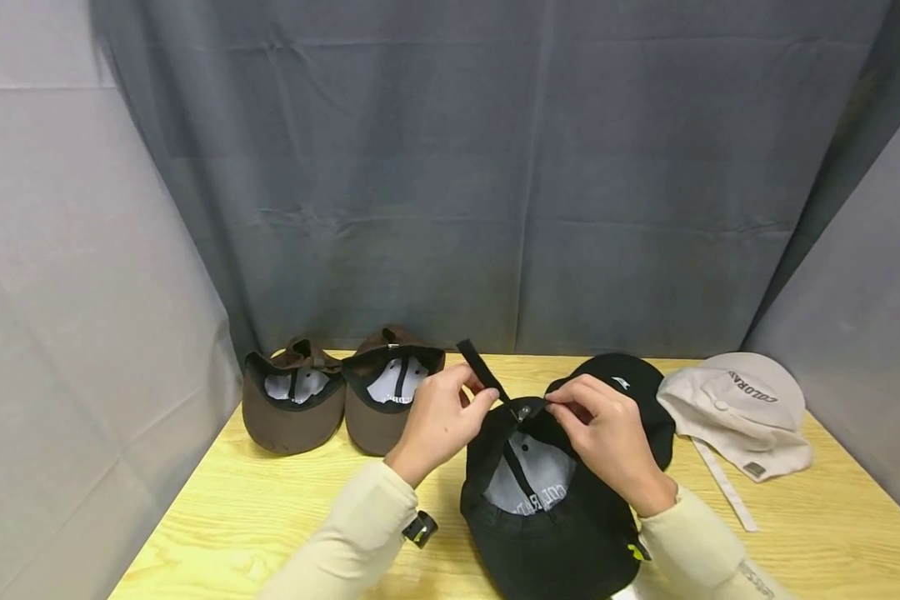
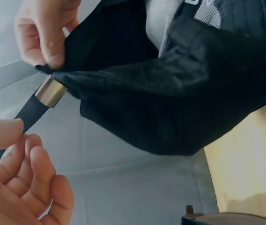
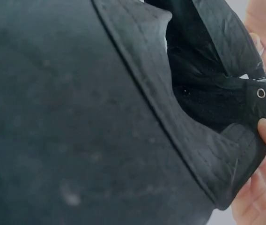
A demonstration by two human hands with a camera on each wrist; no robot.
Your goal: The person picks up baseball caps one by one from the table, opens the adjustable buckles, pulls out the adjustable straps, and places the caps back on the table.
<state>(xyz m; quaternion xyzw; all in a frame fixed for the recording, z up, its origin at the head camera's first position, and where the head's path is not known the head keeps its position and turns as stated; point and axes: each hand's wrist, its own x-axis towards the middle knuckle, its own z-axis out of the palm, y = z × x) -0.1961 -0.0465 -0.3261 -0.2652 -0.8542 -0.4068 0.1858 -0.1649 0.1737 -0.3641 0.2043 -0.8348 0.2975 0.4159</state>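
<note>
A black cap (image 1: 551, 550) faces inside-up in front of me, its grey inner panel and brim showing in the head view. My left hand (image 1: 444, 423) pinches the cap's black strap (image 1: 483, 369) between thumb and fingertips, and the strap's end sticks up past them. In the left wrist view the strap passes through a metal buckle (image 2: 51, 92) at the cap's back edge. My right hand (image 1: 607, 437) pinches the edge of the back opening, across from the left hand. A small metal eyelet (image 3: 261, 93) shows near the right thumb in the right wrist view.
Two dark brown caps (image 1: 292, 425) lie inside-up at the back left of the wooden table (image 1: 255, 525). Behind my right hand sits another black cap (image 1: 648, 387). A beige cap (image 1: 750, 400) lies at the right with its strap hanging loose. Grey cloth (image 1: 450, 183) hangs behind.
</note>
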